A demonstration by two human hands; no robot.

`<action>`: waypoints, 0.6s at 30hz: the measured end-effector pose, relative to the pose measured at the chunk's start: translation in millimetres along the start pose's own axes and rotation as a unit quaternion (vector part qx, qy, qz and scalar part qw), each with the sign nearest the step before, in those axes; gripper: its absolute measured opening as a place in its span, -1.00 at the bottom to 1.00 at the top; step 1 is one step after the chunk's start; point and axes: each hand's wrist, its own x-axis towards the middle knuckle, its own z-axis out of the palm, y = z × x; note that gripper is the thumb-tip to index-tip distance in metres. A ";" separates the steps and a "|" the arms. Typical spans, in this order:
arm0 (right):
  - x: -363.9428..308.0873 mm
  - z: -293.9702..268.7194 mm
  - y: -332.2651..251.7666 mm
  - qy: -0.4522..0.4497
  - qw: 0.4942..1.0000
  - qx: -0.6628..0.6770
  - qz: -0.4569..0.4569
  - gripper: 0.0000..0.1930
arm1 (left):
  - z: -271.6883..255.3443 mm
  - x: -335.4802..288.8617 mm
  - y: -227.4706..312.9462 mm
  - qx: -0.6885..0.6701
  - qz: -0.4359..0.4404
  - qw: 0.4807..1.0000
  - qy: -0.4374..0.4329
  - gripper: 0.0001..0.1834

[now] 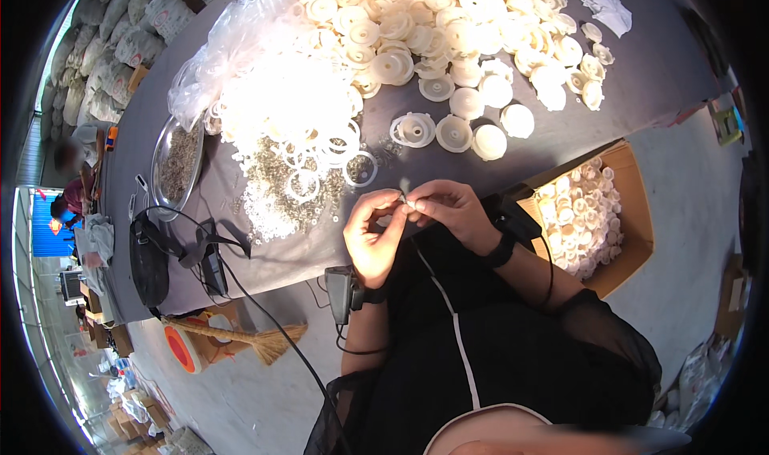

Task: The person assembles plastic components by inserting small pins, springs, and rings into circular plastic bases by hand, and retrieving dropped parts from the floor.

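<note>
My left hand (375, 235) and my right hand (450, 211) meet at the table's near edge, fingertips pinched together on a small part whose kind is too small to make out. Just beyond them lies a spread of small clear and metallic pieces (276, 215). White rings (360, 169) lie on and beside these pieces. Farther off, cream round plastic parts (454, 134) stand in a loose row before a large heap of similar parts (448, 34). Bright glare washes out the middle of the heap.
An oval metal tray (195, 184) of small pieces sits at left, near a black pouch (149, 263) and cables. At right, a cardboard box (637, 215) holds many white parts. A clear plastic bag (228, 42) lies far left. A straw broom (276, 343) is below the table.
</note>
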 end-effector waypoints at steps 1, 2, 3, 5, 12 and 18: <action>-0.6 0.5 3.3 -0.011 1.000 0.019 -0.007 -0.83 | 0.8 -1.1 0.8 -0.056 -0.016 0.998 0.004 -0.80; -1.4 2.0 5.2 -0.013 1.000 0.018 -0.007 -0.83 | -0.5 -2.7 -0.2 -0.055 -0.014 0.998 0.005 -0.80; -2.4 3.3 6.6 -0.008 1.000 0.001 -0.024 -0.83 | -2.4 -4.5 -2.9 -0.095 -0.036 0.995 -0.003 -0.81; -3.1 4.1 6.7 -0.003 0.999 -0.017 -0.041 -0.83 | -4.1 -8.0 -3.4 -0.134 -0.057 0.989 -0.012 -0.83; -4.0 -1.7 3.1 0.017 0.999 0.022 -0.045 -0.84 | -10.5 -8.8 -0.8 0.394 0.031 0.914 0.091 -0.48; -1.9 2.4 14.7 -0.034 0.999 0.039 -0.014 -0.80 | -7.2 -10.3 5.6 0.486 0.086 0.867 0.061 -0.50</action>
